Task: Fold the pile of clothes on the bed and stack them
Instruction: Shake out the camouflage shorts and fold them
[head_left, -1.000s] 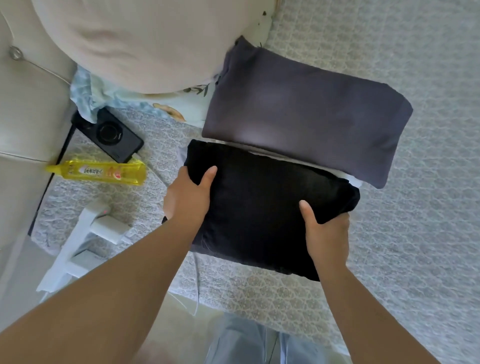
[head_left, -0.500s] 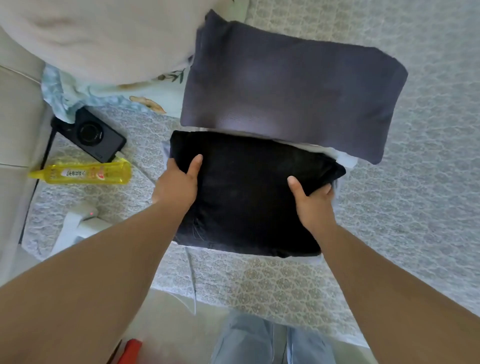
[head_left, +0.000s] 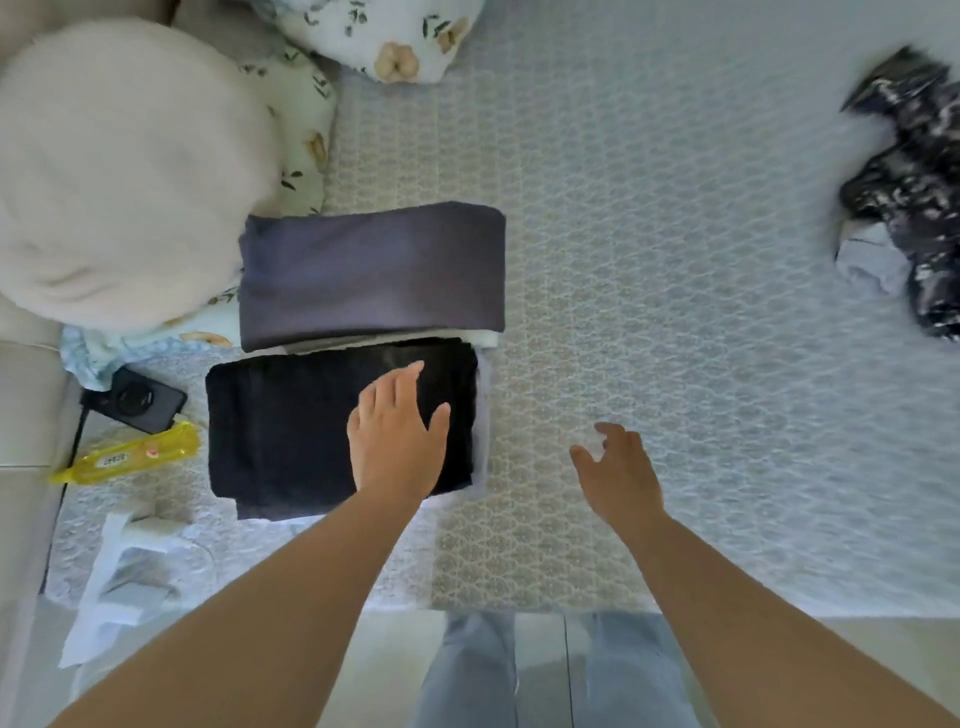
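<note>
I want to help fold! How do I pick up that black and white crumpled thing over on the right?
The crumpled garment lies in a loose heap on the bed, with no neat edge. Probably reach in from its near left side, where the bed is bare, and pinch a raised black fold with each hand. Both the left hand and the right hand hold nothing.

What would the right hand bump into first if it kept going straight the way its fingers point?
Probably nothing soon. The right hand points up the picture over bare bed cover, and that way looks free. The dark patterned clothes lie well off to its right, outside that line. Its height above the bed is unclear.
</note>
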